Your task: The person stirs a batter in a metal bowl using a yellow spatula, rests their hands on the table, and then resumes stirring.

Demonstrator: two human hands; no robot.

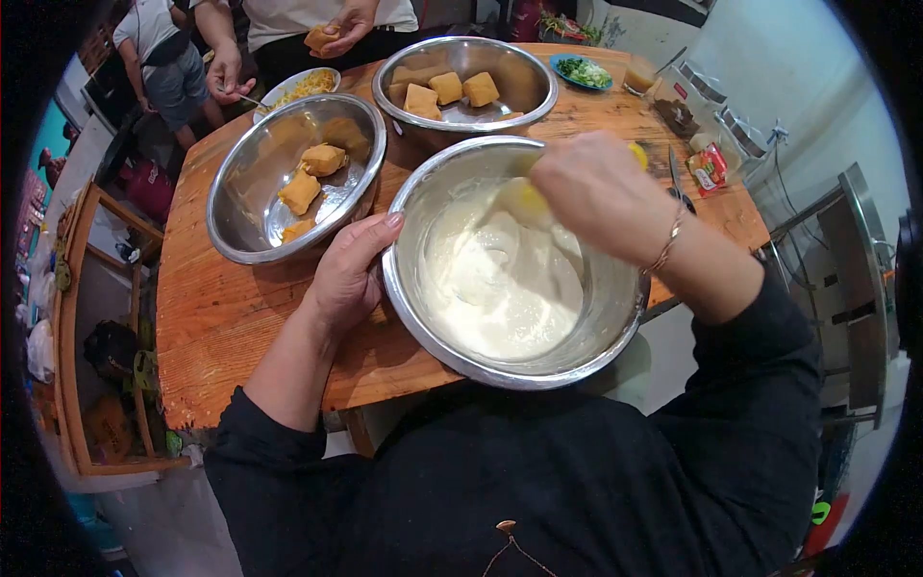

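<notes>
A large metal bowl (409, 317) of smooth, pale batter (510, 288) is tilted toward me at the table's near edge. My left hand (351, 274) grips its left rim, thumb on top and fingers against the outside. Over the right side of the bowl, my right hand (591, 192) is closed around a yellow-handled stirring utensil (524, 199). Its lower end dips into the batter and is blurred, so I cannot make out its exact kind. Swirl marks show on the batter's surface.
Two metal bowls (236, 252) hold orange-brown tofu-like blocks (447, 87). Across the wooden table (231, 332), another person's hands (354, 21) hold a block and a spoon near a bowl of yellow shreds (308, 85). Chopped greens (584, 71), scissors (679, 183) and a red packet (709, 169) lie right.
</notes>
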